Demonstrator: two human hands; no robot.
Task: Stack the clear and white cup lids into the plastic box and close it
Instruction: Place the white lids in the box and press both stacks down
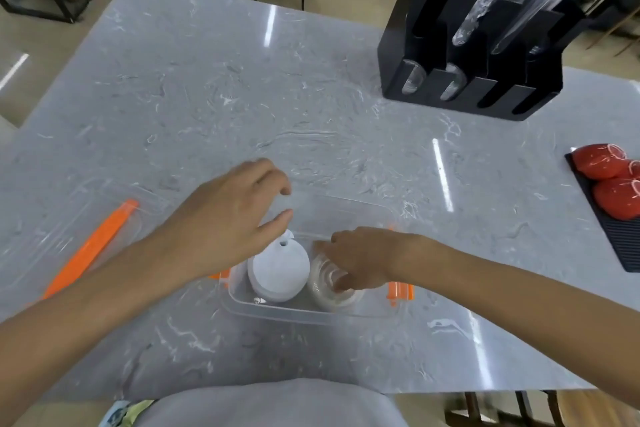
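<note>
plainly light, thin, slippery: stack of white plastic cup lids [278, 272] and stack of clear plastic cup lids [334, 288] inside the clear plastic box [311, 317] on the grey marble tabletop [242, 97]. right hand [363, 258] fingers curled on the clear stack; left hand [228, 218] spread open above. best pinched by rims, gently. separate clear box lid with orange latch [91, 246] lying left.

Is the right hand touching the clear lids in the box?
Touching. The head view shows the right hand with fingertips pressed on the clear lids.
</note>
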